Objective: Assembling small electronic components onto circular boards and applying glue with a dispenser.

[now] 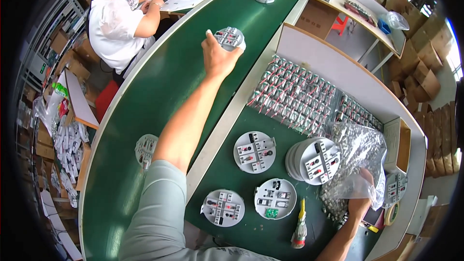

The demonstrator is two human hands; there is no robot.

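Stretched out over the green conveyor belt (pixel 154 82), my left hand (pixel 220 60) is closed on a round grey plastic housing (pixel 230 37) with small parts set in it. My right hand (pixel 360 200) is at the mouth of a clear plastic bag (pixel 360 145) of small grey parts; film covers its fingers, so their grip is hidden. Beside that bag stands a stack of round grey housings (pixel 316 162). Three single housings lie left of it: an upper one (pixel 254 152), a lower left one (pixel 223 208), and one with a green circuit board (pixel 275 199).
Rows of small parts with red wires (pixel 295 96) lie behind the stack. A yellow-handled screwdriver (pixel 300 224) lies near me; a tape roll (pixel 392 214) is at right. More housings sit on the belt, one near my left arm (pixel 146 151). A co-worker (pixel 118 24) sits across the belt.
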